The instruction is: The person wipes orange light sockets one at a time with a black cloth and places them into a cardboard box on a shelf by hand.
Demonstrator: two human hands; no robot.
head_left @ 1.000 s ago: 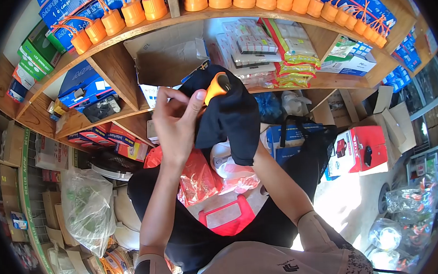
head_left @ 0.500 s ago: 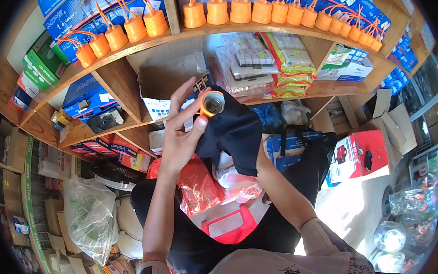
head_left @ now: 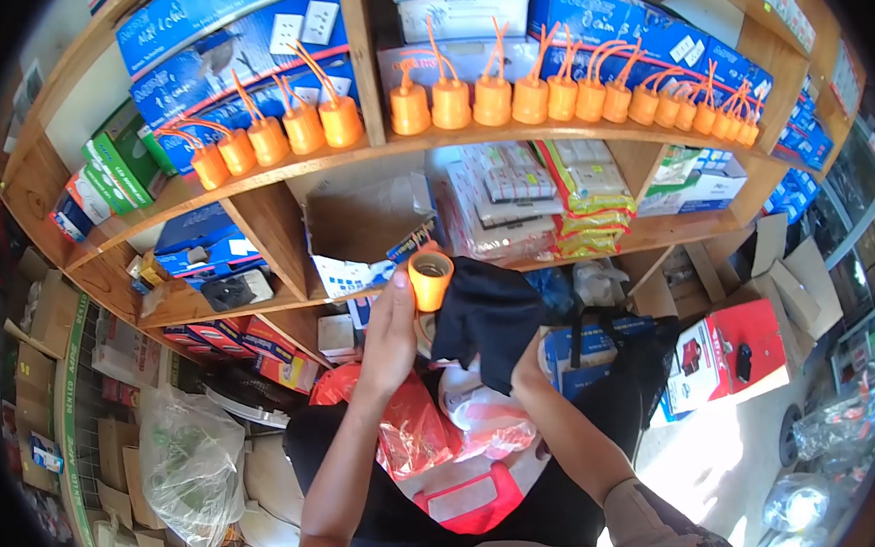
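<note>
My left hand [head_left: 393, 328] is closed round an orange lamp socket [head_left: 429, 286], whose open round mouth faces up toward me. To its right hangs a black cloth [head_left: 487, 316], bunched and draped over the fingers of my right hand [head_left: 530, 364]. That hand grips the cloth, though most of its fingers are hidden under it. The cloth's left edge is close beside the socket; I cannot tell whether they touch. Behind them is an open cardboard box [head_left: 369, 217] on the lower shelf.
Above, several orange sockets with wire loops [head_left: 450, 102] line the wooden shelf edge [head_left: 509, 136]. Plastic packs [head_left: 583, 189] are stacked on the shelf below. Red plastic bags [head_left: 407, 426] and a red stool [head_left: 471, 497] are between my legs. A red-and-white box [head_left: 728, 356] stands right.
The view has tilted upward, showing more of the upper shelf. The cloth has come away from the socket's rim, and the left hand's fingers have closed further round the socket's side.
</note>
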